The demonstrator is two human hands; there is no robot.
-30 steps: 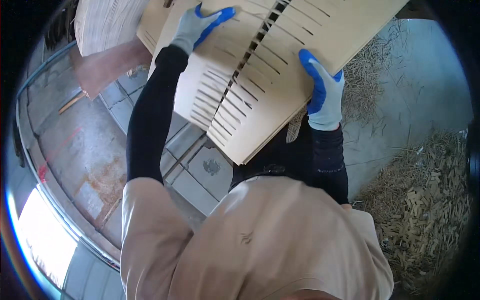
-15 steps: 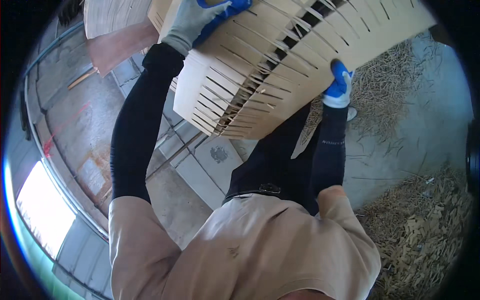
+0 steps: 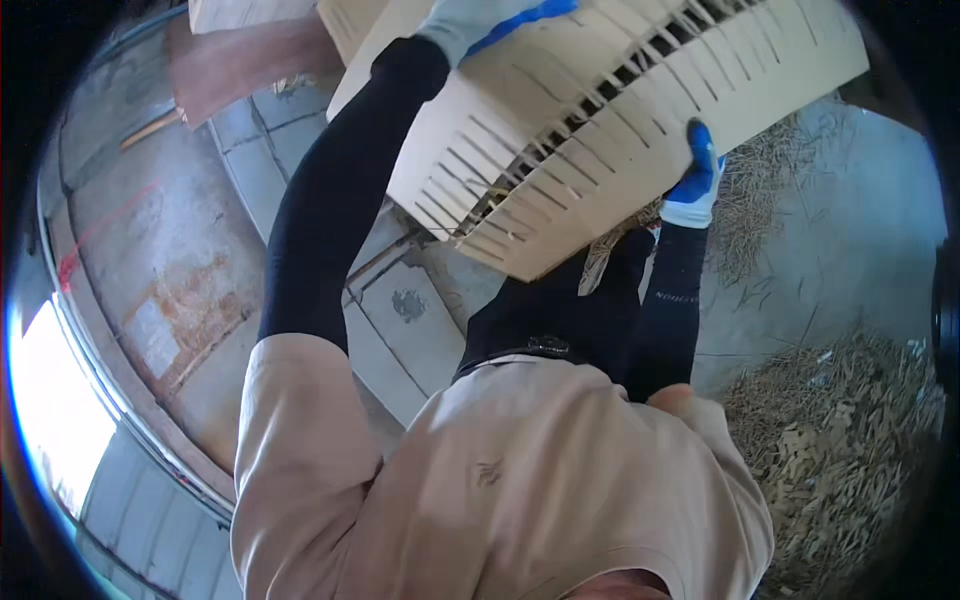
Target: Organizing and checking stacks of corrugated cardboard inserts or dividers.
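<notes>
A stack of pale, thin wooden-looking slotted boards [image 3: 640,170] fills the top centre, tilted in front of my body. Narrow parallel slots cross the boards on both sides of a dark, jagged gap. My left hand [image 3: 470,25], in a grey-white and blue glove, holds the far left part of the stack. Its thumb side stretches over the board's face, and the picture's upper edge cuts off part of the hand. At the near right edge my right hand [image 3: 697,180], gloved the same way, grips the boards with a blue thumb on top. Its other fingers are mostly hidden.
Thin wooden offcuts [image 3: 745,215] litter the floor beyond my right hand. A larger heap of scraps [image 3: 820,460] lies at the lower right. On the left are a reddish-brown sheet [image 3: 245,65], a wooden stick [image 3: 148,130] and a curved pipe [image 3: 95,345].
The slotted boards have shifted right relative to the floor, and both hands have moved with them. My left hand now sits closer to the picture's upper edge. Both holds look unchanged.
</notes>
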